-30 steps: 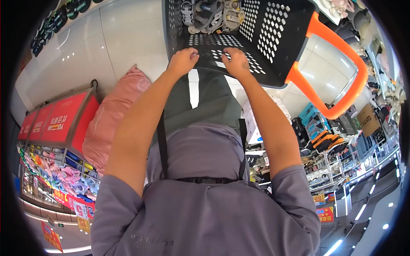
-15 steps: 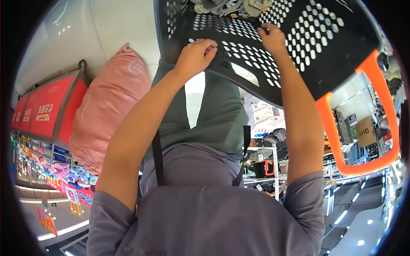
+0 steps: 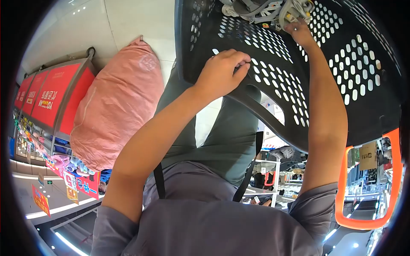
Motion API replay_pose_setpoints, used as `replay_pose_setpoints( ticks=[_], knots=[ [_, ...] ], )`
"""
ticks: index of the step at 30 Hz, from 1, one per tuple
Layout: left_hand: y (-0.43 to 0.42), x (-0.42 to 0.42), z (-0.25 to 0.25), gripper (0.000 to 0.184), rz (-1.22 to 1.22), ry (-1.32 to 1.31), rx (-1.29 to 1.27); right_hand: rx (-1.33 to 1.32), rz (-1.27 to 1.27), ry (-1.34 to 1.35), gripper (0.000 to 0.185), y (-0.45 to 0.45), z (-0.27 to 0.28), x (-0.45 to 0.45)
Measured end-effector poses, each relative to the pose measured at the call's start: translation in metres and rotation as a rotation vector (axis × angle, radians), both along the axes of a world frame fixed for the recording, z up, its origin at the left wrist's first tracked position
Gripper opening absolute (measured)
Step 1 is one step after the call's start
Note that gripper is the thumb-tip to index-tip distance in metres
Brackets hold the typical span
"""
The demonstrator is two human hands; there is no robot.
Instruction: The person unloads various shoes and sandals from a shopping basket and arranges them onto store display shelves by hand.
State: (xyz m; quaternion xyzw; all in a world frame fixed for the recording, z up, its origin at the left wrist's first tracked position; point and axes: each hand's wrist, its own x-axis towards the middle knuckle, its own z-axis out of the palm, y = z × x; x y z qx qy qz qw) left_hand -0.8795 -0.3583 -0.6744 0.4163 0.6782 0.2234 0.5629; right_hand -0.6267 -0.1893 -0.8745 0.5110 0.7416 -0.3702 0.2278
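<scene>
Both grips are looking unclear: left hand curling at the shopping basket's rim, right hand touching a sandal.

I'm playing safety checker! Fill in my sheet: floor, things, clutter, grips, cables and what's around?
Surface: shiny, pale floor tiles
Things: grey sandals inside a black basket with holes and an orange handle
Clutter: pink sack beside red panels
Left grip: at the basket's near edge, fingers curled
Right grip: at a pale sandal; can't tell if it's holding tight
Cables: nothing seen
Surroundings: white shelf, hanging signs
</scene>
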Motion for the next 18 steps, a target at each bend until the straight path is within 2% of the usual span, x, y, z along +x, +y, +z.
replay_pose_setpoints(
  ticks=[2,4,6,11,14,16,18],
  knots=[
    [-0.002,0.002,0.002,0.015,-0.024,-0.012,-0.011,-0.088,0.024,-0.044,0.036,-0.002,0.014,-0.006],
    [-0.002,0.002,0.005,0.015,-0.032,-0.022,-0.04,-0.422,-0.114,-0.098,0.043,-0.004,0.033,-0.018],
    [0.0,0.003,0.012,0.015,-0.04,-0.03,-0.052,-0.429,-0.183,-0.159,0.045,-0.016,0.063,-0.03],
    [0.005,-0.002,0.053,0.018,-0.026,-0.035,-0.075,-0.183,-0.385,-0.028,0.036,-0.046,0.142,-0.048],
    [0.013,-0.01,0.091,0.021,-0.035,-0.04,-0.067,-0.096,-0.471,0.144,0.04,-0.063,0.202,-0.061],
    [0.015,-0.017,0.109,0.021,0.111,-0.088,-0.12,-0.082,-0.43,0.18,0.042,-0.065,0.256,-0.073],
    [0.023,-0.029,0.131,0.027,0.134,-0.165,-0.131,-0.026,-0.391,0.326,0.048,-0.067,0.308,-0.087]
  ],
)
